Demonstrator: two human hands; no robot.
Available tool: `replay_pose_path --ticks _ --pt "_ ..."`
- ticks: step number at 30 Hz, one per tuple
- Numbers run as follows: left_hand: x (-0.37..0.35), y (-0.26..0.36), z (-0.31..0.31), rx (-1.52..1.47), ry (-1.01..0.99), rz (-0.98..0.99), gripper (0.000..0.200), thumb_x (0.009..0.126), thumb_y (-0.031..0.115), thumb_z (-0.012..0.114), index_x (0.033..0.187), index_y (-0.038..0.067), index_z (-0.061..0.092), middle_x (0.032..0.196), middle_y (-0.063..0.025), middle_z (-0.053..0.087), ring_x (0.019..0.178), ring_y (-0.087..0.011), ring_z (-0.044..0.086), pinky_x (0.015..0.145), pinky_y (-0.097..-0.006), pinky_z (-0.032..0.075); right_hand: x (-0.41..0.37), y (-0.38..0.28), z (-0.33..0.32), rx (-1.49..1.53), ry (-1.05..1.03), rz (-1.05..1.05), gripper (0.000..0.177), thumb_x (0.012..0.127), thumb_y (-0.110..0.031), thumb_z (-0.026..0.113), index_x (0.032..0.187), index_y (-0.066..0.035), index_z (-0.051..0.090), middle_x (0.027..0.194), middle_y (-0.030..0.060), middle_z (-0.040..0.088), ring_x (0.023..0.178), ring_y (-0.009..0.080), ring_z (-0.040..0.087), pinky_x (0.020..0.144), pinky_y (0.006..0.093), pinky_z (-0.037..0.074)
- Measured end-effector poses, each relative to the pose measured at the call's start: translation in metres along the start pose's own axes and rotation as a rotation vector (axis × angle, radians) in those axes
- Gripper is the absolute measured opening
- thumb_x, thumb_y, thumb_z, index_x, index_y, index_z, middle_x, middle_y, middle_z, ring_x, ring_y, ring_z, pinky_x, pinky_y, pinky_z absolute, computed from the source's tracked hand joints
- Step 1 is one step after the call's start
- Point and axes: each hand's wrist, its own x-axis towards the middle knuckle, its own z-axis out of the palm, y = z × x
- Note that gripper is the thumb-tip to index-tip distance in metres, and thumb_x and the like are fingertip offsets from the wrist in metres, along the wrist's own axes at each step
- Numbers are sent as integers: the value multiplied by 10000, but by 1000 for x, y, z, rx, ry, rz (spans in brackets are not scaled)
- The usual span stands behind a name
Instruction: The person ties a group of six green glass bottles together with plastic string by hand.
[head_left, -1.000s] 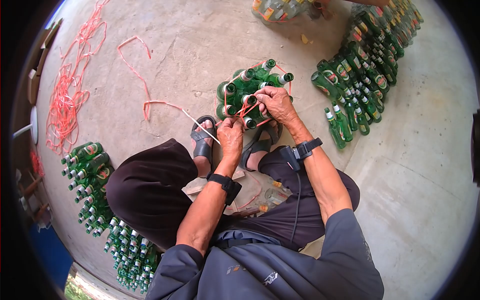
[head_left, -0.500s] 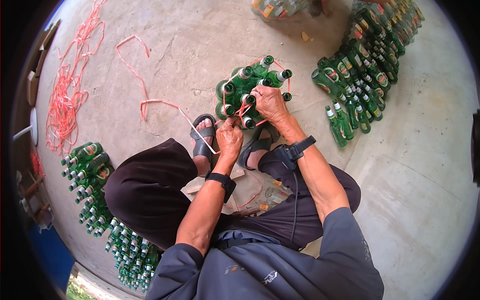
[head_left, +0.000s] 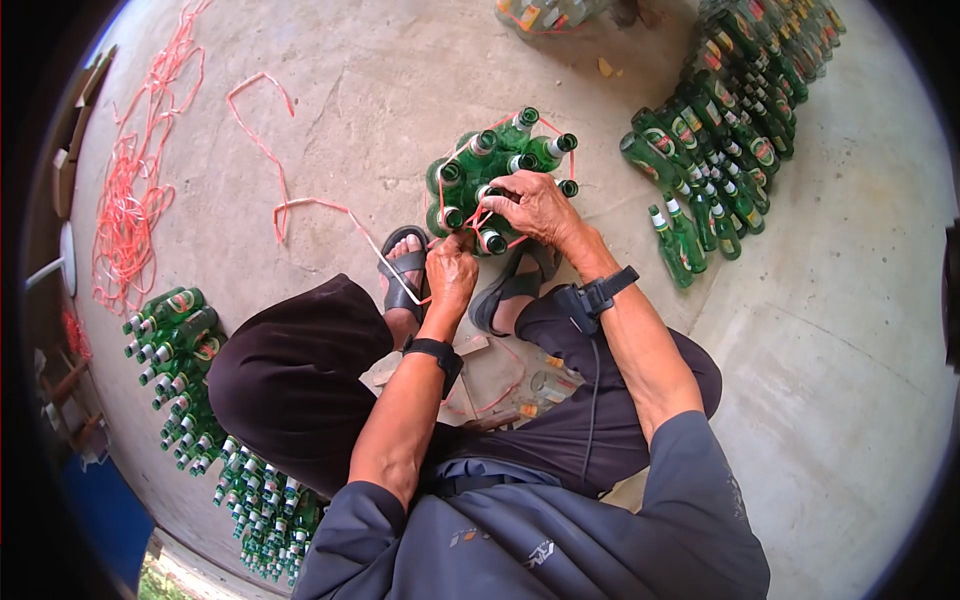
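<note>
A cluster of upright green glass bottles point(head_left: 482, 150) stands on the floor before my feet, with pink plastic twine point(head_left: 574, 165) looped around the necks. At the near side of the cluster, my left hand point(head_left: 452, 272) pinches the twine low down, beside a bottle neck. My right hand point(head_left: 537, 207) is over the near right bottles, thumb and fingers closed on a strand drawn up between the necks. Strands cross between the two hands, and I cannot make out whether they form a knot. A pale tail of twine runs from my left hand out to the left.
Loose pink twine point(head_left: 130, 220) lies heaped at the left. Green bottles point(head_left: 185, 390) are packed beside my left knee. More bottles point(head_left: 700, 130) lie stacked at the right. A bundle of clear bottles point(head_left: 550, 12) is at the top. My sandalled feet point(head_left: 405, 268) flank the near side.
My right hand has moved slightly left and down, with its fingers extended more toward the strands. My left hand has shifted slightly left and down, still at the twine.
</note>
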Motion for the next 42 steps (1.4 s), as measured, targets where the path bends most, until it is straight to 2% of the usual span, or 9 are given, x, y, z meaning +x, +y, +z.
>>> replay_pose_path --ticks 1,8,11,13,30,33,35,39,42 --pt "-1 -1 0 0 -4 -1 129 836 103 563 883 28 657 758 -242 614 748 -412 620 663 -441 467 0 3 0 -38 -3 -55 253 788 -249 704 901 -24 685 706 139 583 640 255 561 601 360 449" --pt "-5 1 -4 24 -32 13 134 843 119 576 899 30 659 771 -241 616 755 -409 622 669 -434 469 -2 3 1 -51 -2 -25 229 800 -254 689 898 -47 695 675 135 554 648 275 544 609 388 437" --pt "-7 3 -8 3 -22 51 134 848 129 578 897 32 657 769 -239 615 757 -417 619 668 -438 465 -1 -1 -1 -11 8 31 202 794 -249 645 805 -52 686 705 198 592 704 360 589 652 435 472" --pt "-8 1 -9 -39 -25 63 142 854 141 575 902 33 655 783 -240 616 764 -422 616 671 -441 460 -2 1 0 30 0 31 241 794 -247 703 907 -34 696 720 144 607 676 270 581 628 368 454" --pt "-9 0 -17 -50 -73 -69 181 843 185 584 812 10 617 668 -190 600 613 -292 600 615 -382 451 -12 -3 4 128 138 234 351 748 -256 765 937 27 679 737 129 640 654 205 611 607 310 486" --pt "-8 0 -18 -238 -182 -255 206 848 184 574 734 15 605 606 -115 593 520 -192 557 537 -330 421 -17 -9 -5 125 158 237 336 755 -229 759 948 32 672 741 120 632 645 196 605 610 306 489" --pt "-9 -2 -14 -561 -229 -438 210 855 183 564 696 46 580 556 -43 545 422 -126 456 430 -279 339 -21 -10 -9 48 282 191 322 751 -229 754 910 37 666 734 149 630 655 239 631 625 337 511" --pt "0 1 -12 -801 -304 -677 116 850 141 542 746 90 534 547 -18 482 346 -103 320 323 -251 204 -28 -13 -8 -77 359 99 204 783 -128 700 937 -1 658 767 131 621 654 254 619 615 334 500" --pt "0 3 -14 -830 -332 -715 88 844 125 532 758 106 526 552 -9 467 348 -96 296 325 -251 190 -30 -17 -7 -82 409 111 164 784 -109 683 915 -14 659 779 137 627 672 283 627 612 347 503"
